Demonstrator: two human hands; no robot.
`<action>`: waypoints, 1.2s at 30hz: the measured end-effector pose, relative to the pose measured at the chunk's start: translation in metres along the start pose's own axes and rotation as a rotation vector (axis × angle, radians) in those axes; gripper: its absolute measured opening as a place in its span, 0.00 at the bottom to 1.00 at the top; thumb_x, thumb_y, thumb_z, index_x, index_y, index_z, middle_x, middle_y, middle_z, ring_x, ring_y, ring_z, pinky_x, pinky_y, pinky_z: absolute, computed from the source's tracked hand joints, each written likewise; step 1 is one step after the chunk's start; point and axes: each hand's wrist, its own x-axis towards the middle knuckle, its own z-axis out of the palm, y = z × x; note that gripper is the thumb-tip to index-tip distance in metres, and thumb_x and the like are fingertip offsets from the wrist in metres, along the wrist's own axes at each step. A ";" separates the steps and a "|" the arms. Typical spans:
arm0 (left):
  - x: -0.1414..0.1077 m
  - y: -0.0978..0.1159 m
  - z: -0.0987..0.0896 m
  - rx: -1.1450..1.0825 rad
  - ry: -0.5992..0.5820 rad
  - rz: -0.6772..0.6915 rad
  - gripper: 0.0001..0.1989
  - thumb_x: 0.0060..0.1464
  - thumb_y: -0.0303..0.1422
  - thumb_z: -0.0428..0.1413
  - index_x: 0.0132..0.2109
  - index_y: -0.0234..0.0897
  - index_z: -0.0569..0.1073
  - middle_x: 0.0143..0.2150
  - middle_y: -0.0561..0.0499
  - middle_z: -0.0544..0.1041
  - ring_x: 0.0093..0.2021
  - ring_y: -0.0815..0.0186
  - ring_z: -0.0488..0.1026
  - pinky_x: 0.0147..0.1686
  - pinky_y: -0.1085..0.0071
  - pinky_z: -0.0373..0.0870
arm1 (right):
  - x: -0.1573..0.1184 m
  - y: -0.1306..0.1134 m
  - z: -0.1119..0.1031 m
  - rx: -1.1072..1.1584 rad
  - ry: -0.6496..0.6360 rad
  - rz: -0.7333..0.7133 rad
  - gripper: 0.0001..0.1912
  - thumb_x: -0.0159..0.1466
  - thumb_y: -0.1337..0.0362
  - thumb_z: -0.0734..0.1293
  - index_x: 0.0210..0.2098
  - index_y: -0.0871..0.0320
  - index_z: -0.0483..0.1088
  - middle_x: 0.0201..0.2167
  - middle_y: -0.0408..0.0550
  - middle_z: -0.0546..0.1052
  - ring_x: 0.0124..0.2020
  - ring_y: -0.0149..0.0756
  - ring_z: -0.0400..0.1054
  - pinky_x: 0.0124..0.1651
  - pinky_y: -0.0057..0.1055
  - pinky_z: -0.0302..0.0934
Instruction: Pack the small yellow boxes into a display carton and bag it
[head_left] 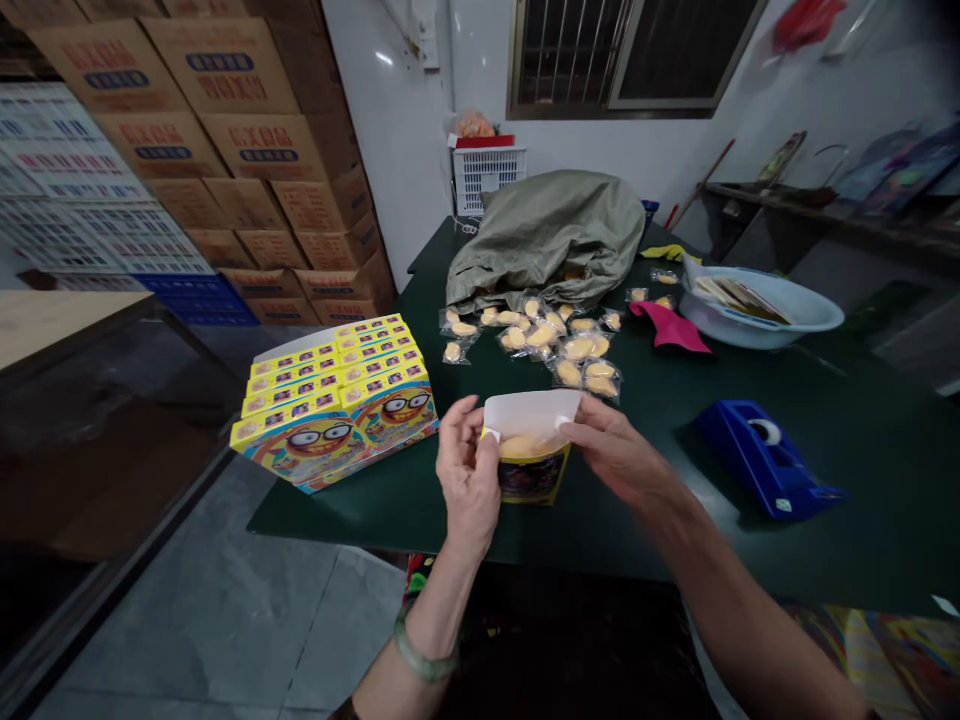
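A small yellow box (534,478) stands near the table's front edge with its white flaps raised. Pale yellow pieces show inside its opening. My left hand (470,475) grips the box's left side, thumb at the side flap. On the right side, my right hand (619,445) pinches the flap edge between thumb and fingers. Beyond the box lie several clear-wrapped yellow pieces (544,335), spread in front of a grey-green sack (555,235). To the left, a display carton (337,405) holds several closed yellow boxes with a cartoon face in glasses.
A blue tape dispenser (761,455) sits on the green table (630,540) at right. Behind it are a pink cloth (671,328) and a light-blue basin (787,300) holding flat cards. Brown cartons (247,150) are stacked at back left; a white basket (487,172) stands behind the sack.
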 end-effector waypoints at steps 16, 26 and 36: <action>0.007 0.009 0.013 -0.201 0.064 -0.050 0.08 0.50 0.36 0.55 0.29 0.36 0.68 0.36 0.49 0.73 0.31 0.70 0.68 0.31 0.74 0.66 | -0.025 0.036 0.015 -0.262 0.075 -0.464 0.13 0.64 0.52 0.60 0.38 0.54 0.67 0.47 0.53 0.67 0.52 0.43 0.63 0.51 0.42 0.62; 0.038 0.023 -0.026 0.235 -0.588 0.113 0.08 0.54 0.35 0.57 0.40 0.36 0.75 0.41 0.43 0.75 0.41 0.62 0.73 0.38 0.69 0.71 | -0.027 0.025 0.018 -0.335 0.112 -0.443 0.07 0.62 0.64 0.65 0.41 0.54 0.66 0.45 0.51 0.69 0.47 0.37 0.66 0.47 0.34 0.64; 0.049 0.028 -0.024 0.214 -0.595 0.209 0.07 0.53 0.33 0.59 0.29 0.36 0.76 0.31 0.47 0.76 0.31 0.67 0.73 0.29 0.72 0.69 | -0.027 0.009 0.027 -0.529 0.218 -0.495 0.03 0.61 0.69 0.64 0.33 0.56 0.69 0.35 0.47 0.73 0.38 0.34 0.69 0.39 0.30 0.64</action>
